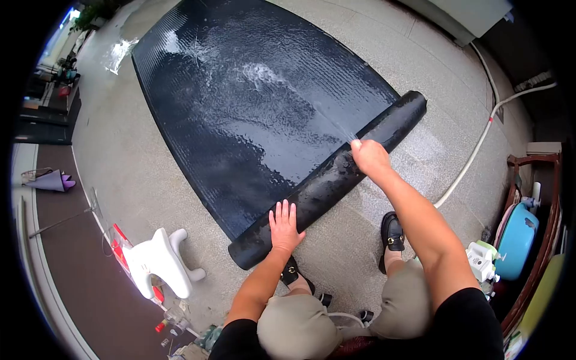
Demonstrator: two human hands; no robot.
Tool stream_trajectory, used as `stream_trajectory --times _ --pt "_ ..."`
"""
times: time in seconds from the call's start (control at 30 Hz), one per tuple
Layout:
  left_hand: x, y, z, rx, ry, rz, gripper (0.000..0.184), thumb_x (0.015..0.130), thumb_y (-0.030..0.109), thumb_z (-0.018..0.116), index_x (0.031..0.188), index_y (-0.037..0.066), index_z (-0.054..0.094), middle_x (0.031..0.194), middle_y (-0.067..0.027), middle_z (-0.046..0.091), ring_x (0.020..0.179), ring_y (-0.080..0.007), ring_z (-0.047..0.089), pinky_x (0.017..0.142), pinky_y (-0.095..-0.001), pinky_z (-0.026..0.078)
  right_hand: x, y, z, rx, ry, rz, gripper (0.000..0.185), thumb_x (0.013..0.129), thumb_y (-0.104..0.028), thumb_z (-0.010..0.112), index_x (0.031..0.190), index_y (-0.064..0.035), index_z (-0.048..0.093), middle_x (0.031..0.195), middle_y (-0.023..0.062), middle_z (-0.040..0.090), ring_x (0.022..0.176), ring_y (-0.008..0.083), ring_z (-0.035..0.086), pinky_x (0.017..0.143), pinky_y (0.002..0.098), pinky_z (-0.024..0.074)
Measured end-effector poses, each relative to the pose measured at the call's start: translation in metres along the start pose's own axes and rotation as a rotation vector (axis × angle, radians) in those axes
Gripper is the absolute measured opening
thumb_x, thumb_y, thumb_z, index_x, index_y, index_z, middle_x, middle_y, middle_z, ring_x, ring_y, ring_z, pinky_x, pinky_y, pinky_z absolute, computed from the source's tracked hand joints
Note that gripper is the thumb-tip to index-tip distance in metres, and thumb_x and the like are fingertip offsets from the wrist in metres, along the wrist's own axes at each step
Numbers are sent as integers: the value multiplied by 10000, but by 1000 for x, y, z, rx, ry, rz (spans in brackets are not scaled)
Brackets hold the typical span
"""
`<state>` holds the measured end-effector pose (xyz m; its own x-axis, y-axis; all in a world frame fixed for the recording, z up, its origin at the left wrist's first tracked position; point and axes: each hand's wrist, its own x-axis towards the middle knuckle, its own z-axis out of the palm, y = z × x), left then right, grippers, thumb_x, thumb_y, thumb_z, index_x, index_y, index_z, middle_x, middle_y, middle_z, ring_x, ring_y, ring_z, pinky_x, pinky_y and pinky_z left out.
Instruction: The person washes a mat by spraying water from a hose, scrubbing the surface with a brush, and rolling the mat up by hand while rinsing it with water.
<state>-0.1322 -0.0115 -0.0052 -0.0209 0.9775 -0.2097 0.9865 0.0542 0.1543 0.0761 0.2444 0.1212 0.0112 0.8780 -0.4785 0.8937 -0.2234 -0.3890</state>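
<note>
A wet black ribbed mat (pixel 198 114) lies spread on the floor, its near end rolled into a thick tube (pixel 324 195). My left hand (pixel 285 228) rests on that roll near its left end, palm down with fingers stretched out. Above the roll's right half, my right hand (pixel 370 157) is closed round the end of a hose. A thin jet of water leaves this hand and splashes on the mat farther off. The pale hose (pixel 478 144) runs along the floor at the right; its stretch near my hand is hidden by my arm.
A white plastic stool (pixel 162 262) stands at the left. On the right, a blue basin (pixel 517 243) leans in a wooden rack (pixel 546 264), with white bottles (pixel 482 261) beside it. My shoes (pixel 393 237) are close behind the roll. A pale cabinet (pixel 459 15) is at the upper right.
</note>
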Motion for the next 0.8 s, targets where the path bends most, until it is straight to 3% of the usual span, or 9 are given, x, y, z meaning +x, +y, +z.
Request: stream_trajectory --times 0.13,0.17,0.2,0.27,0.33,0.5,0.57,0.73,0.8 --pt "9 -7 -4 -287 231 -5 749 732 409 768 1363 108 498 1436 -136 439 1354 -345 362 1099 -538 258 -29 -14 20 -105 -131 -110 529 916 -399 374 956 9 707 1051 254 668 1026 392 635 923 460 479" --pt "24 -14 -14 -440 268 -54 408 862 310 647 1210 100 615 1218 -129 592 1184 -325 508 1023 -476 366 -31 -19 25 -102 -137 -123 529 916 -399 374 956 9 707 1051 254 668 1026 392 635 923 460 479" --pt "46 -33 -4 -538 315 -102 266 958 251 538 1130 83 652 1036 -101 656 966 -262 617 881 -382 478 -34 -23 30 -100 -154 -174 530 922 -394 370 934 14 708 1024 254 672 1002 400 639 910 467 483" --pt "95 -56 -6 -1203 184 -524 343 1036 297 415 1079 46 644 913 -45 654 694 -126 618 685 -275 519 -47 -26 40 -104 -192 -270 538 936 -383 361 891 24 710 968 252 680 953 414 648 886 481 491" --pt "144 -75 -20 -1656 68 -880 293 1028 316 433 1088 80 598 873 -21 596 753 -149 605 725 -316 545 -61 -37 49 -124 -161 -354 531 949 -383 377 846 19 709 910 261 680 904 413 658 861 481 502" --pt "206 -83 -28 -1995 129 -958 234 1005 303 483 1083 100 570 986 -48 582 886 -208 593 774 -373 551 -71 -58 61 -120 -185 -418 546 969 -428 395 846 5 705 871 246 686 863 401 669 815 474 519" --pt "215 -77 -24 -2348 241 -1064 190 983 263 526 1069 99 567 1012 -62 584 891 -222 594 771 -369 553 -73 -61 65 -133 -219 -419 554 974 -442 398 848 6 698 862 248 685 861 402 669 810 473 520" --pt "211 -68 -11 -2249 202 -1122 197 974 225 531 1122 95 543 1012 -70 591 837 -229 604 712 -332 550 -65 -50 81 -135 -232 -474 570 987 -482 404 880 21 652 856 259 678 862 409 665 802 483 515" --pt "194 -63 -12 -1996 197 -890 209 978 227 529 1134 90 545 996 -49 602 788 -200 610 663 -311 536 -37 -55 76 -54 -58 -478 545 990 -488 410 954 24 592 860 263 675 871 418 662 798 498 507"
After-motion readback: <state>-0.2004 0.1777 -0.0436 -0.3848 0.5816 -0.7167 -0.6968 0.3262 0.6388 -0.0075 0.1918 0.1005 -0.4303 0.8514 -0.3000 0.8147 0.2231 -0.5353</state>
